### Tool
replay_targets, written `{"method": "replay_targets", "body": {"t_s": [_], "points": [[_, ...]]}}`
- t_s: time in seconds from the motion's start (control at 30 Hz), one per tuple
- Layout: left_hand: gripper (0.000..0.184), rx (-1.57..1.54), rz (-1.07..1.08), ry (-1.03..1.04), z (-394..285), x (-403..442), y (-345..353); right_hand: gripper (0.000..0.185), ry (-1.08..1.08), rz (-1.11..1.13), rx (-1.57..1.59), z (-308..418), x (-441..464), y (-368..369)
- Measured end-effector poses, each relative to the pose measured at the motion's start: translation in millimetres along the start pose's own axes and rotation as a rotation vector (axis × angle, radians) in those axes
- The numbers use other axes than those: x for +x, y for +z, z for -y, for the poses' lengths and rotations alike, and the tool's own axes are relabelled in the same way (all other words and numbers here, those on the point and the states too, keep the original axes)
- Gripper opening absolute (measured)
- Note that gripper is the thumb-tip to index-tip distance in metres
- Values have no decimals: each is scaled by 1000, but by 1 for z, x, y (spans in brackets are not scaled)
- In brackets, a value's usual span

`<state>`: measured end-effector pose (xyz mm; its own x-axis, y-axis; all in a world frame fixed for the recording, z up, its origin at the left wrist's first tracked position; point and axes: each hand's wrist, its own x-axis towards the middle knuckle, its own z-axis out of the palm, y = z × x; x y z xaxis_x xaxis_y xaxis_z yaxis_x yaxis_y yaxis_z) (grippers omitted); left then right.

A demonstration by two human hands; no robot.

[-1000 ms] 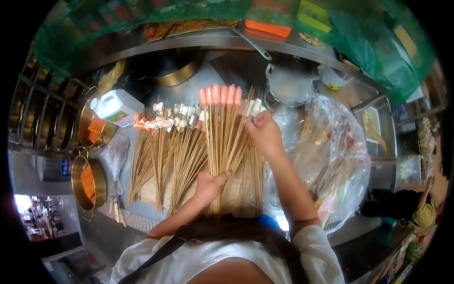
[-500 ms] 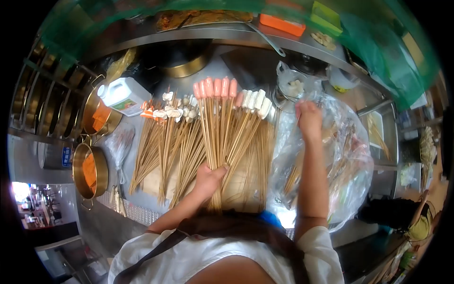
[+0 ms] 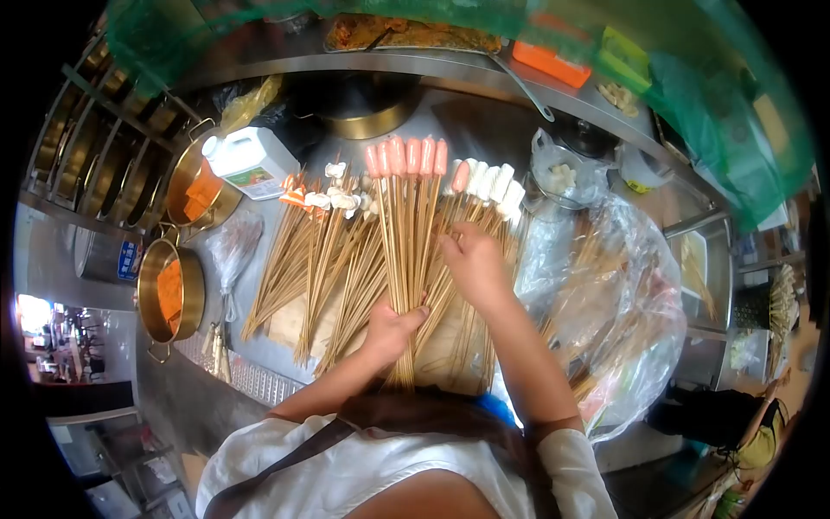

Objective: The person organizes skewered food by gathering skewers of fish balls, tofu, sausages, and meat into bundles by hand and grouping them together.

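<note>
My left hand is closed around the lower sticks of a bundle of sausage skewers, whose pink sausages stand in a row at the top. My right hand is closed just right of that bundle, its fingertips at the sticks; what they pinch, if anything, I cannot make out. Behind it, one sausage lies beside skewers topped with white pieces. Left of the bundle lie more skewers with white and orange-striped pieces at their tips.
A clear plastic bag with sticks inside lies at right, below a bagged container of white pieces. On the left are a white jug and brass pots. A steel shelf crosses the back; a cardboard sheet lies underneath.
My right hand has moved left from beside the plastic bag to the sausage bundle. My left hand keeps its hold on the bundle. The whole view has shifted slightly.
</note>
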<state>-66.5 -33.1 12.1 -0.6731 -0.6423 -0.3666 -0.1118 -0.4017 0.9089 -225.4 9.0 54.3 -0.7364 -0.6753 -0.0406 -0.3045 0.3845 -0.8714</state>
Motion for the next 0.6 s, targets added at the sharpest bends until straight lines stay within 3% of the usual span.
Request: {"method": "replay_targets", "body": {"t_s": [0.03,0.2,0.27,0.4,0.47,0.6], "points": [[24,65,-2,-14,-2,-1,1,26,-3,23,-176,6,3,0],[30,61,12,81,-2,-4,0,26,60,99,-105,-14,14,19],[32,56,9,84,-3,-4,-1,28,83,107,176,-35,22,26],[36,53,19,123,-1,-4,-2,33,74,63,68,-2,5,22],[37,25,29,150,-1,-5,-1,43,-23,-133,6,7,-1,23],[38,81,34,146,0,-7,-2,56,62,-82,-48,19,-12,17]]}}
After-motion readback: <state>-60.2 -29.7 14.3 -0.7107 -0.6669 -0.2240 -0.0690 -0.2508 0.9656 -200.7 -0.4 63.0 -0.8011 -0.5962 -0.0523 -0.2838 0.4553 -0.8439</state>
